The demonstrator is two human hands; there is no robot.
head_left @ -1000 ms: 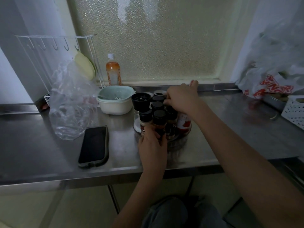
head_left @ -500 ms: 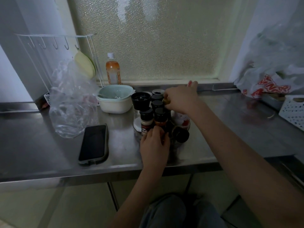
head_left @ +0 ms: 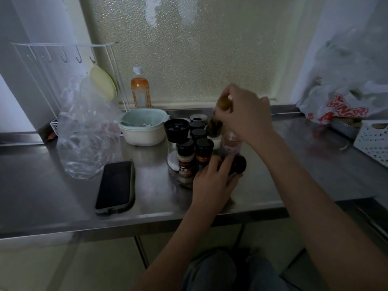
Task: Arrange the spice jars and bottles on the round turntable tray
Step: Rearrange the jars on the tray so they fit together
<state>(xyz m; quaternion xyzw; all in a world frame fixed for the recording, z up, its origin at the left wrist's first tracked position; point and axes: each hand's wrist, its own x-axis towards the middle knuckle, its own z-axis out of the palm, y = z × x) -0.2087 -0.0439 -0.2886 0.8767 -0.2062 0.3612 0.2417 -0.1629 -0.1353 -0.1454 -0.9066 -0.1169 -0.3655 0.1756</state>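
Note:
A clear round turntable tray [head_left: 175,175] sits mid-counter, packed with several black-capped spice jars [head_left: 185,157] and a tall black grinder [head_left: 176,130]. My right hand [head_left: 244,114] is raised above the tray's back, shut on a jar with a yellowish cap [head_left: 223,102] and dark contents, tilted. My left hand [head_left: 212,183] rests at the tray's front edge, fingers around a dark-capped jar [head_left: 238,164] that leans to the right. A pinkish bottle [head_left: 231,143] stands under my right wrist.
A black phone [head_left: 115,186] lies left of the tray. A pale green bowl [head_left: 142,126], an orange drink bottle [head_left: 140,91], a crumpled clear bag [head_left: 84,129] and a wire rack [head_left: 63,59] stand at the back left. A white basket [head_left: 372,137] and shopping bag [head_left: 340,110] are right.
My right hand has lifted the yellow-capped jar up from the tray's back. The dark-capped jar at the front right tipped over to the right under my left hand.

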